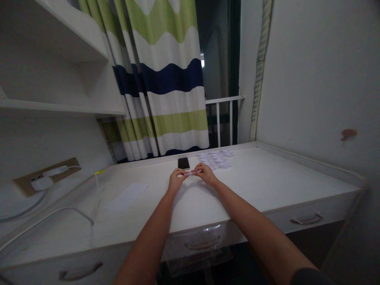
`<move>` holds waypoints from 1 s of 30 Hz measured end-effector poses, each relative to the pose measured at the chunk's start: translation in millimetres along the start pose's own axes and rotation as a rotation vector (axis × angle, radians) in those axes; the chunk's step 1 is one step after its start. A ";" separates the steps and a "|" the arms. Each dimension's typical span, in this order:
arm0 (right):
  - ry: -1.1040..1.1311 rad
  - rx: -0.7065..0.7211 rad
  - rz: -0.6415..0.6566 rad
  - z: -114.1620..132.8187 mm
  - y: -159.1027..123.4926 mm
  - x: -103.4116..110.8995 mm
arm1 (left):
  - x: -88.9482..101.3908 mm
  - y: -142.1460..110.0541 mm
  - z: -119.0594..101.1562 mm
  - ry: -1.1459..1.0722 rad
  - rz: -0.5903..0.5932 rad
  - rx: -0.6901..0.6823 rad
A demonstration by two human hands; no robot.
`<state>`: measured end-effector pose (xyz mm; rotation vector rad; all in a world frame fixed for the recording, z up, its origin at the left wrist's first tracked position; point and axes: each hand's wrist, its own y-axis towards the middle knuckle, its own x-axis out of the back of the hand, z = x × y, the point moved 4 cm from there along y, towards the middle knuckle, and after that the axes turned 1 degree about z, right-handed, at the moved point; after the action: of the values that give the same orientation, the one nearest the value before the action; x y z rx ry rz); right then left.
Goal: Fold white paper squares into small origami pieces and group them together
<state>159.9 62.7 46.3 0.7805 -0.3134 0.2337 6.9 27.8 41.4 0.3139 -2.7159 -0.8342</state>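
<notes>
Between my left hand (177,179) and my right hand (205,174) is a small piece of white paper (190,173), pinched by the fingers of both hands above the desk (237,186). Its exact folds are too small to make out. Just behind my left hand lies a dark phone (183,163), flat on the desk. Beyond my right hand, several folded white paper pieces (218,158) are laid out in a cluster. A flat sheet of white paper (127,197) rests to the left of my hands.
White cables (68,209) run along the desk's left side from chargers in a wall socket (26,186). A shelf (62,106) overhangs the left. A striped curtain (178,107) hangs behind the desk. Drawers with handles (307,219) line the front.
</notes>
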 end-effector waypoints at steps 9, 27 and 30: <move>0.110 -0.101 0.066 -8.8 0.6 0.2 | -2.6 -2.0 4.4 -0.111 0.108 0.182; 0.433 -0.283 0.069 -8.5 -3.1 -1.7 | -8.8 -4.0 2.7 -0.164 0.177 0.223; 0.435 -0.295 0.081 -10.2 -2.3 -2.0 | -9.0 -5.0 2.7 -0.217 0.187 0.257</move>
<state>160.7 68.3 37.3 0.4100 0.0342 0.4147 15.1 27.6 34.5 0.0188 -3.0011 -0.4941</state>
